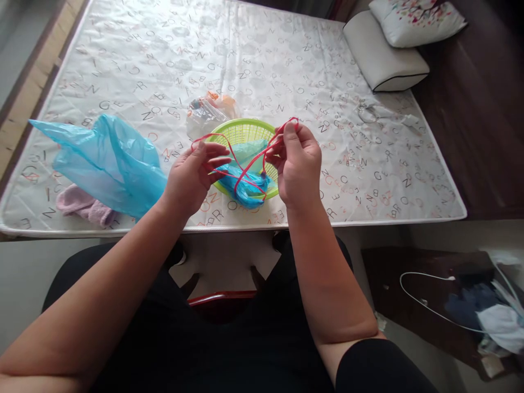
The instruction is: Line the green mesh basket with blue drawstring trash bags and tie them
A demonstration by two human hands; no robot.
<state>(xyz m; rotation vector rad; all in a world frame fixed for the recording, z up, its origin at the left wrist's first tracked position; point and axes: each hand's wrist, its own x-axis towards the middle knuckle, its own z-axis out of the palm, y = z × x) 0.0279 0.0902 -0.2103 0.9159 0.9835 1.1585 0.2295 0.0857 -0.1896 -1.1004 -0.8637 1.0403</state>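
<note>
A thin red string [257, 159] runs in loops between my two hands. My left hand [195, 173] pinches one stretch of it between thumb and forefinger, its other fingers loosely curled. The thumb and fingers of my right hand [298, 164] close on a bunched part of the string. Below and behind the string sits a yellow-green plastic basket [223, 130], with blue plastic bags [245, 188] in and over its near side. A larger light-blue plastic bag [118, 164] lies left of my left hand, partly over a pink knitted sock-like cloth [85, 204].
A mattress [286, 71] printed with letters bears these things. Behind the basket lies a clear plastic bag [208, 112] with orange bits. A white pillow [413, 22] and a pale cushion [380, 52] are at the far right. A white cable [421, 300] lies on a dark surface, lower right.
</note>
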